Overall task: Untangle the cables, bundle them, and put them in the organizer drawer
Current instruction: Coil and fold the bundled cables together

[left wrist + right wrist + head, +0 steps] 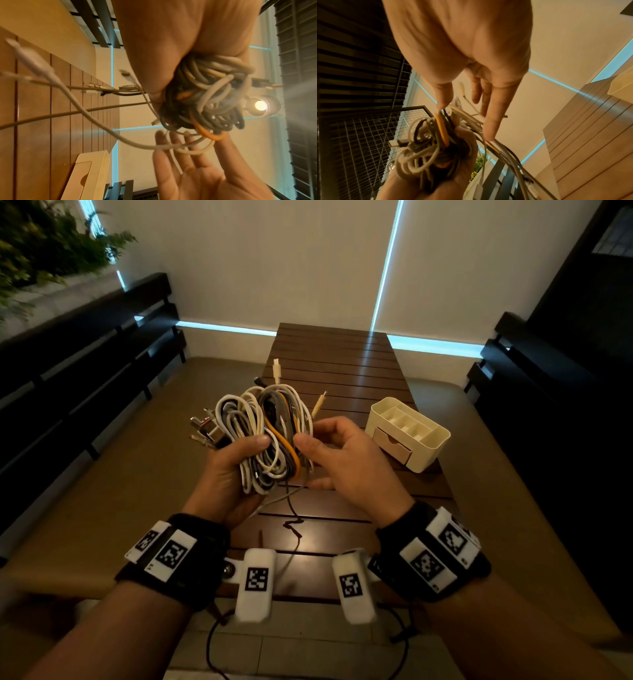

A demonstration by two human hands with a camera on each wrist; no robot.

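A tangle of white, grey, black and orange cables [263, 436] is held up above the wooden table [342, 364]. My left hand [233, 470] grips its lower part, fingers curled round the strands; the left wrist view shows this cable tangle [205, 94] bunched at the left hand [171, 40]. My right hand [342, 463] sits at the tangle's right side, thumb against the orange loop. Its fingers [489, 128] lie mostly straight, with white strands running across them. Several plug ends stick out at the top and left. The cream organizer [407, 433] stands to the right, its drawer [392, 445] closed.
Loose cable ends [274, 501] trail from the tangle toward the table. Dark slatted benches [85, 354] flank the table on the left, and dark furniture [548, 388] stands on the right. A plant [41, 244] fills the far left corner.
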